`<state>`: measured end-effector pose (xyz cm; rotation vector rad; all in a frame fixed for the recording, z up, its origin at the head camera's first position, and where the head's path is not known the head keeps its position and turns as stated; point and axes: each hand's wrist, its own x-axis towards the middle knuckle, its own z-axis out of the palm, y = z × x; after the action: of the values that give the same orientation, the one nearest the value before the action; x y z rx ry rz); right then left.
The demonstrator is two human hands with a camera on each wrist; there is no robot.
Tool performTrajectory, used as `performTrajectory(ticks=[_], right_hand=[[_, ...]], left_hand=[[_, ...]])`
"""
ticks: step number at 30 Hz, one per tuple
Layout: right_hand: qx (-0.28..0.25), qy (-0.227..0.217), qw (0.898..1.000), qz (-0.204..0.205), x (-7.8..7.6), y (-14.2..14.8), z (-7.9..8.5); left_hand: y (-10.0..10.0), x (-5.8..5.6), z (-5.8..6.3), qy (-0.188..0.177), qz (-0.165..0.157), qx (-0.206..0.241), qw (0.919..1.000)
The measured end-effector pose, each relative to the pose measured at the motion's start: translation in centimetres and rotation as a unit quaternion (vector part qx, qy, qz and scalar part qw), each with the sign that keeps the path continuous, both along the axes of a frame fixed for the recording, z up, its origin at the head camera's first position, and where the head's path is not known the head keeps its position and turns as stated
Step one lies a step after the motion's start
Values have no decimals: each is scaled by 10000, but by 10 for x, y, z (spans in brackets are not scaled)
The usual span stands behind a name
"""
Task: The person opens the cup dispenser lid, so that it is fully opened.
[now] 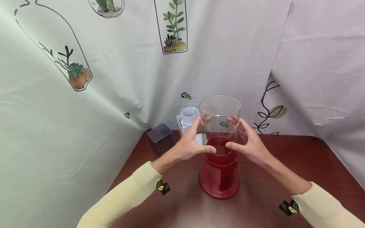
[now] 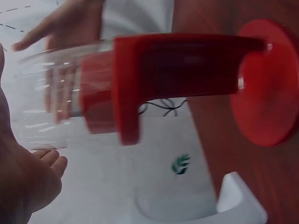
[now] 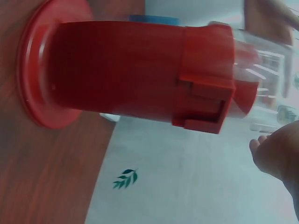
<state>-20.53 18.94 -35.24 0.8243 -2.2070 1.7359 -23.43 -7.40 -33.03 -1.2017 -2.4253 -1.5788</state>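
A tall clear cylinder [image 1: 220, 106], open at the top, stands upright on a red stand [image 1: 228, 177] with a round base and a red funnel-like collar [image 1: 218, 141]. My left hand [image 1: 189, 142] holds the cylinder's left side, thumb in front and fingers reaching behind. On the opposite side my right hand [image 1: 253, 145] holds it the same way; fingers show through the clear wall. In the right wrist view, a square bracket [image 3: 205, 105] juts from the stand's upper part. Blur in both wrist views hides the exact finger contact.
Behind the left hand are a dark blue box [image 1: 161, 139] and a white container [image 1: 182, 126] with a clear cup-like piece [image 1: 190, 115] in it. The dark red wooden table [image 1: 176, 202] meets a white plant-print curtain [image 1: 233, 47] at the back and left.
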Motion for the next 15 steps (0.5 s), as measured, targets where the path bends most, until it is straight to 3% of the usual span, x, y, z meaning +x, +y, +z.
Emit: performTrajectory(ticks=[8,15], right_hand=[[28,115,9999,-83,-1,-6,8],[-85,39,9999,-66,0,-11,14]], left_hand=[[-3,4,-41,-490,91,-319,9982],[-3,4,-66,-591,35,-373,9975]])
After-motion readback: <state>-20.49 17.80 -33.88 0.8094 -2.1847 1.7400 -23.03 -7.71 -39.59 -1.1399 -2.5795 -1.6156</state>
